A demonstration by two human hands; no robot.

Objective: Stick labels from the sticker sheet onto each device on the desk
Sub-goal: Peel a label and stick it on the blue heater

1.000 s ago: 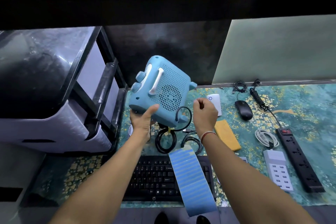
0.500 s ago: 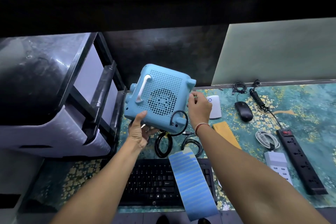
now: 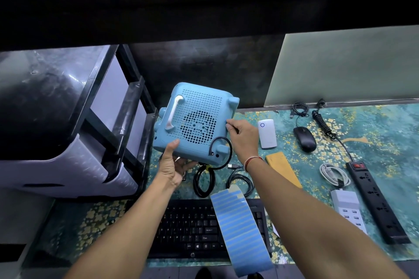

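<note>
A light-blue perforated device (image 3: 197, 120) with a white handle is held tilted above the desk's left end. My left hand (image 3: 174, 165) grips its lower edge, thumb on the perforated face and fingers underneath. My right hand (image 3: 241, 136) is at the device's right edge, fingertips pinching a small blue label (image 3: 225, 121) against it. The blue striped sticker sheet (image 3: 240, 229) lies across the black keyboard (image 3: 188, 229) and hangs over the desk's front edge.
On the patterned desk mat lie a white oval device (image 3: 267, 133), black mouse (image 3: 305, 136), yellow pad (image 3: 281, 167), white coiled cable (image 3: 333, 174), white USB hub (image 3: 348, 208), black power strip (image 3: 376, 201) and black cables (image 3: 204, 179). A grey printer (image 3: 56, 124) stands left.
The blue device has turned so its perforated face points at me and has dropped slightly. My right hand moved from below it to its right edge.
</note>
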